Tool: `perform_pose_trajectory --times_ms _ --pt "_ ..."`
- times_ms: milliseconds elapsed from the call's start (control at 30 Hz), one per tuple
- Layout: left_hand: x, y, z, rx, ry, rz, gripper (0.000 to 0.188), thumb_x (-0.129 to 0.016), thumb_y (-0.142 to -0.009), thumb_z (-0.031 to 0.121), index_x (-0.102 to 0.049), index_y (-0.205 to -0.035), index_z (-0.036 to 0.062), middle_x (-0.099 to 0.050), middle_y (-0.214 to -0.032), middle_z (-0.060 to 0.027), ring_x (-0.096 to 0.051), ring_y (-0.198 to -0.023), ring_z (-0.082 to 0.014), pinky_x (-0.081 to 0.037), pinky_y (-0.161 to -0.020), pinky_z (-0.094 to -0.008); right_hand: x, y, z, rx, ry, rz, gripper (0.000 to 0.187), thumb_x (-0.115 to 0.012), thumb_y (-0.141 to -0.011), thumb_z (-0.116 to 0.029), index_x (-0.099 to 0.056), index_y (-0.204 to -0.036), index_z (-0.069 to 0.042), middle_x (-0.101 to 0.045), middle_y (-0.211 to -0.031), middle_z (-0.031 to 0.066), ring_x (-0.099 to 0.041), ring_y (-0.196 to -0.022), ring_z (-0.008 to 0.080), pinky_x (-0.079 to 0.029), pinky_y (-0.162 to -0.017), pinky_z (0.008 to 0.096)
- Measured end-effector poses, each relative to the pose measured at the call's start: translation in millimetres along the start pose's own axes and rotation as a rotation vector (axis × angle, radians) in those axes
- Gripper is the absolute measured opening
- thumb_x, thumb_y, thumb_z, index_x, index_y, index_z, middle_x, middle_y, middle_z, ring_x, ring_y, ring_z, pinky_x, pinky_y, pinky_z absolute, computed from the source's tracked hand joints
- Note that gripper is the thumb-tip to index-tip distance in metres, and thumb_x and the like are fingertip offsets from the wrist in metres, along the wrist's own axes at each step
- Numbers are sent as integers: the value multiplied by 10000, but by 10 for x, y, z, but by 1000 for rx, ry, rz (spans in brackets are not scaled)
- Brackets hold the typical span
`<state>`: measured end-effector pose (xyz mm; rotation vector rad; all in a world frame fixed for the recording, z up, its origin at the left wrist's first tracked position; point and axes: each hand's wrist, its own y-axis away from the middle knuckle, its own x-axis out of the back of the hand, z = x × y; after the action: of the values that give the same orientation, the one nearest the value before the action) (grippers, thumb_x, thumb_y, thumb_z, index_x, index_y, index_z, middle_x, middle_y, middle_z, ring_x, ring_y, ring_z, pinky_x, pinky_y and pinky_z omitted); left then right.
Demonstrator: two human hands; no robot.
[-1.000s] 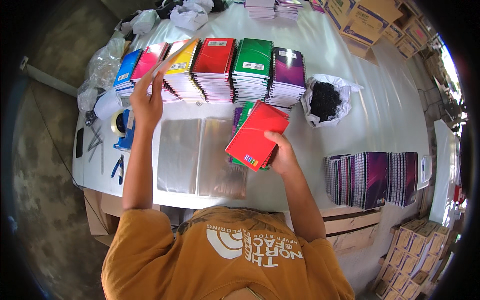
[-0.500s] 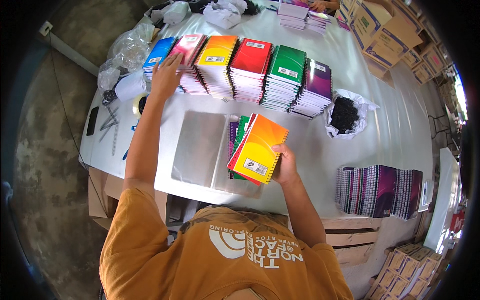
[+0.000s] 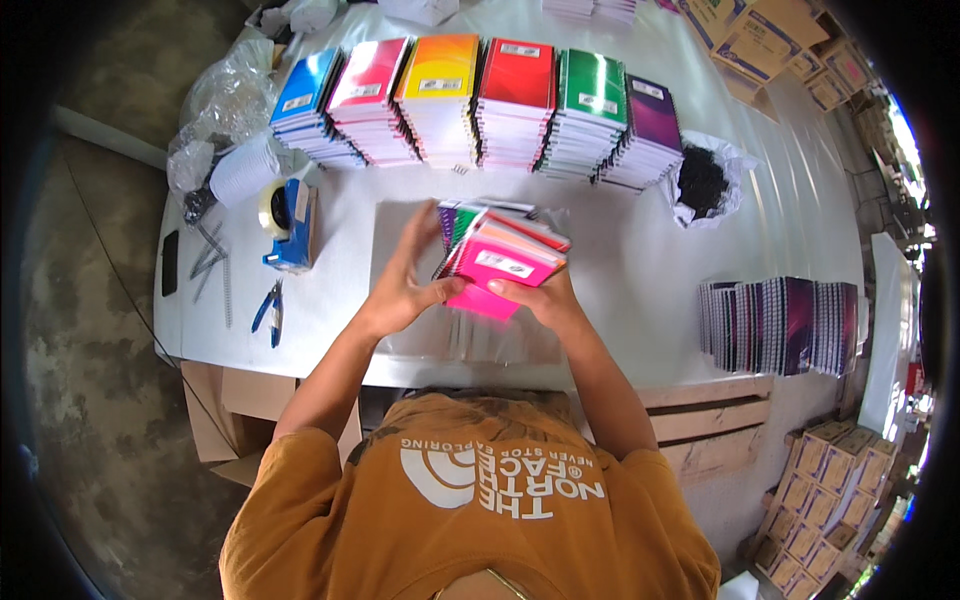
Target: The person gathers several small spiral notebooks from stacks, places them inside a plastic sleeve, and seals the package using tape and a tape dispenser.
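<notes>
Both my hands are on a fanned bunch of spiral notebooks (image 3: 500,268) over the near middle of the table. A bright pink one is on top, with orange, red, green and purple ones partly showing beneath. My right hand (image 3: 548,298) grips the near right side, thumb on the pink cover. My left hand (image 3: 400,290) holds the left side, thumb at the pink notebook's edge and fingers up along the spirals, somewhat blurred. Under the notebooks lie clear plastic sleeves (image 3: 455,345). Beyond stand stacks of notebooks in blue, pink (image 3: 370,75), yellow, red, green and purple.
At left are a blue tape dispenser (image 3: 293,235), blue-handled pliers (image 3: 270,315), loose wire spirals (image 3: 210,255), a phone (image 3: 170,263) and a crumpled plastic bag (image 3: 225,95). At right are a bag of black pieces (image 3: 703,185) and a row of notebooks (image 3: 775,325).
My left hand has come back from the pink stack to the held bunch. A pink notebook now covers the yellow-orange one. The view has shifted, revealing the dispenser and pliers fully.
</notes>
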<state>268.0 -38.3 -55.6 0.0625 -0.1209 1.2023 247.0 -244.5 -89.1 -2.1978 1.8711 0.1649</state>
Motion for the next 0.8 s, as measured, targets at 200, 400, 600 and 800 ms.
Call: perform_pose_trajectory --times_ms 200,400,600,800 --pt "-214 113 -821 55 264 -138 927 -803 -625 118 -271 -1383 68 -412 -1274 -104 -401 -1216 -226 -348 -1026 -351 14 100 629 142 132 70 1029 -847 -503 -519 -393 -1281 -20 -527 -1192 133 -510 -1107 216 -391 -963 346" --pt "-201 -121 -1238 216 211 -165 771 -837 -642 88 -386 -1266 43 -564 -1153 -75 -540 -1068 -154 -441 -932 -325 -36 -60 815 175 -40 62 1189 -772 -443 -712 -358 -1314 -18 -495 -1231 134 -497 -1128 214 -379 -988 350" --pt "-164 -201 -1043 269 270 -165 653 -803 -704 89 -433 -1239 29 -594 -1122 -61 -569 -1013 -135 -480 -867 -294 29 -67 692 -59 -29 128 971 -865 -535 -365 -378 -1310 -42 -526 -1148 59 -509 -1092 166 -403 -956 318" --pt "16 -560 -219 -187 -474 140 658 -678 -813 156 -337 -1355 5 -414 -1334 -197 -397 -1239 -261 -315 -1036 -389 -45 -143 298 -175 -277 198 349 -681 -810 -97 -566 -1130 -19 -631 -1044 83 -605 -917 150 -492 -820 314"
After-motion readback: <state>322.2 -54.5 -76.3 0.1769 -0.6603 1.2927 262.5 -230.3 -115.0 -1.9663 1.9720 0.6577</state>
